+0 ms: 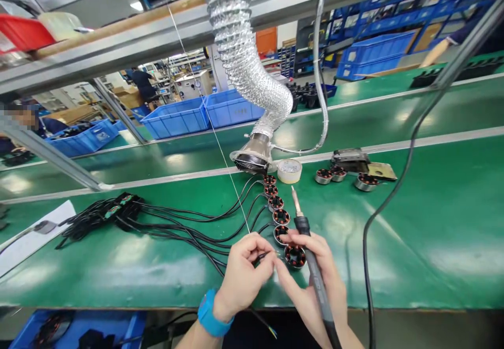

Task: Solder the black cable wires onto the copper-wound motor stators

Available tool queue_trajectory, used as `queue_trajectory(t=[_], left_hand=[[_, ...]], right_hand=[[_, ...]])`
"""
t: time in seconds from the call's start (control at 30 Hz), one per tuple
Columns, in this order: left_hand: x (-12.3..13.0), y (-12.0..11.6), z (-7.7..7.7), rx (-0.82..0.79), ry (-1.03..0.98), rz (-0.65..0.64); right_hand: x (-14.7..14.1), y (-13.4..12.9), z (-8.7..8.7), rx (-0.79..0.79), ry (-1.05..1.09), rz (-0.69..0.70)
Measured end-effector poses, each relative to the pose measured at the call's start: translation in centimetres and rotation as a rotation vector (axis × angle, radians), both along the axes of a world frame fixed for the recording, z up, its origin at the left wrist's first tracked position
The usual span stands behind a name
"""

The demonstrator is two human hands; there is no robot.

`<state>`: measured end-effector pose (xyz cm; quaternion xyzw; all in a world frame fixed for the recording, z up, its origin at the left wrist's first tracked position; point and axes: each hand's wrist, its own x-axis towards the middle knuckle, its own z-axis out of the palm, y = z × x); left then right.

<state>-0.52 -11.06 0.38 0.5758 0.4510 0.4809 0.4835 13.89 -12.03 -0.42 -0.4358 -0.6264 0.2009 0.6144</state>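
My left hand (246, 273), with a blue band at the wrist, pinches the end of a black cable (260, 258). A soldering iron (313, 265) lies in my right hand (321, 281), its tip pointing up and away. The right thumb and a finger reach toward the left fingertips, close to the nearest motor stator (295, 256). Several round stators with copper windings (281, 217) stand in a row beyond it, black cables (189, 218) running left from them. A thin wire (224, 155) hangs down to my left hand.
A fume duct (252, 71) hangs over the row, beside a tape roll (289, 171). Loose stators (323, 176) and a metal block (350, 159) lie at right. A cable bundle (122, 207) and paper (37, 233) are at left. Blue bins (177, 119) and people are behind.
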Motion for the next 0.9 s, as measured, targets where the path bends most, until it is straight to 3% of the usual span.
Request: queue_trajectory(t=[0.23,0.43,0.67,0.9], left_hand=[[0.5,-0.3,-0.4,0.094,0.231,-0.083],[-0.4,-0.4,0.3,0.123,0.297,-0.079],[-0.9,-0.2,0.3,-0.005,0.200,-0.201],[0.1,0.9,-0.4,-0.106,0.059,-0.103]], right_hand=[[0.2,0.3,0.6,0.135,-0.026,0.094],[1.4,0.3,-0.1,0.021,-0.033,0.163],[3.1,0.0,-1.0,-0.045,-0.114,0.228],[2.6,0.4,-1.0,0.060,-0.244,0.164]])
